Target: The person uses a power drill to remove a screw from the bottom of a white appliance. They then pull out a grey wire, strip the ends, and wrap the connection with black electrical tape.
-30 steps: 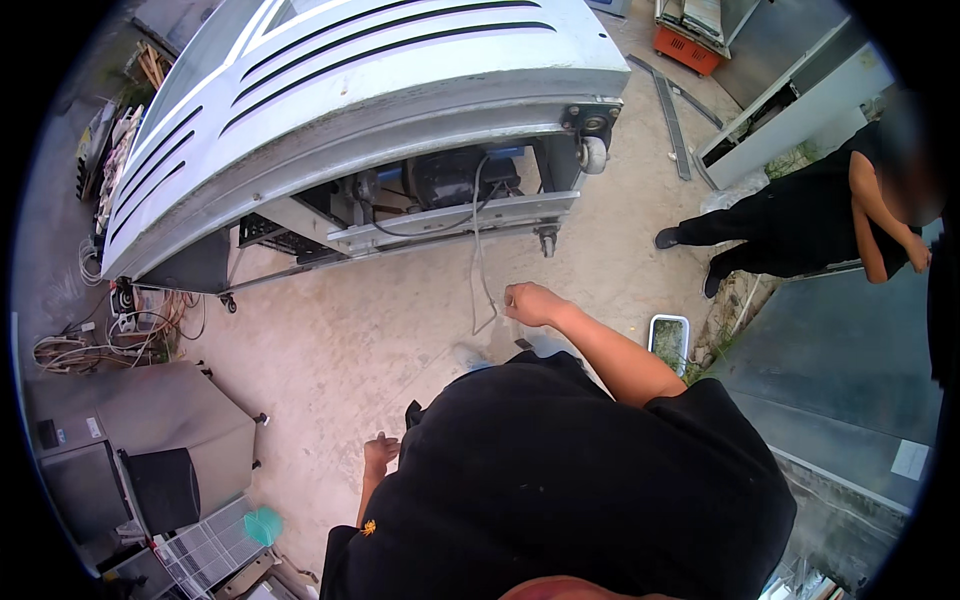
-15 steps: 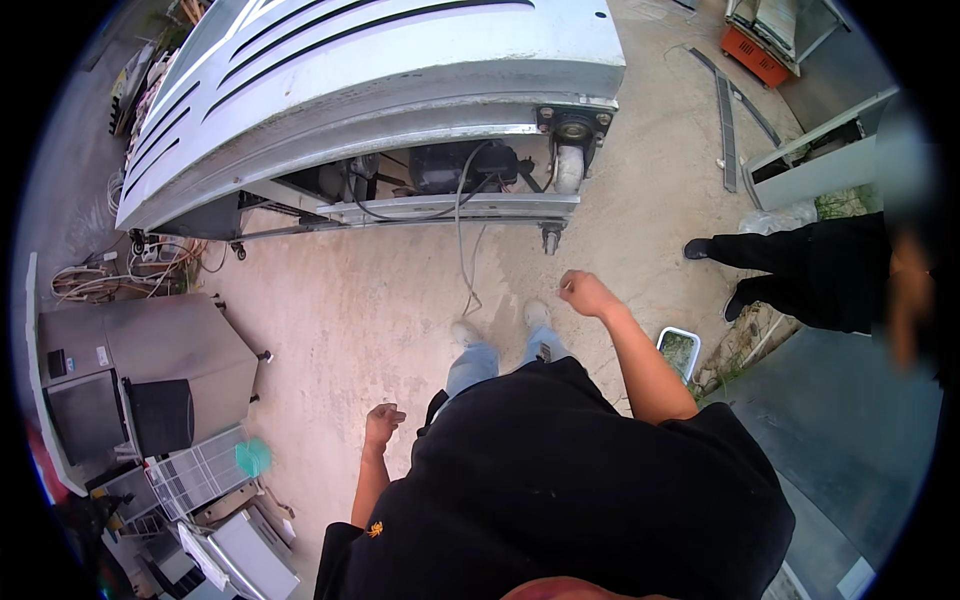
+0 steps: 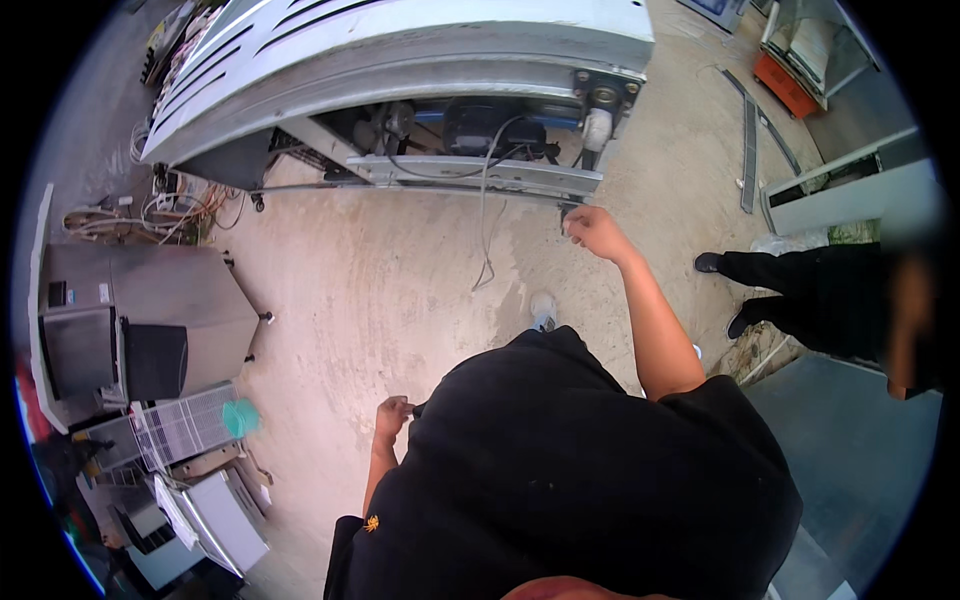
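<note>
Before one slotted cabinet point(image 3: 430, 45) hang one grey cord point(image 3: 484, 215) and two hands point(image 3: 597, 232) point(image 3: 391, 417).

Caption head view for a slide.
Right hand out before a white wheeled unit, left hand beside a black shirt, grey cable trailing.

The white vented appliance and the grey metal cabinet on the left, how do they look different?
The white vented appliance has long dark slots; the grey metal cabinet shows plain sides and one dark panel. A gap along the appliance's lower edge exposes a black compressor; the cabinet shows none. The right hand is nearest the appliance, while the cabinet is off to the left. Both have casters.
</note>
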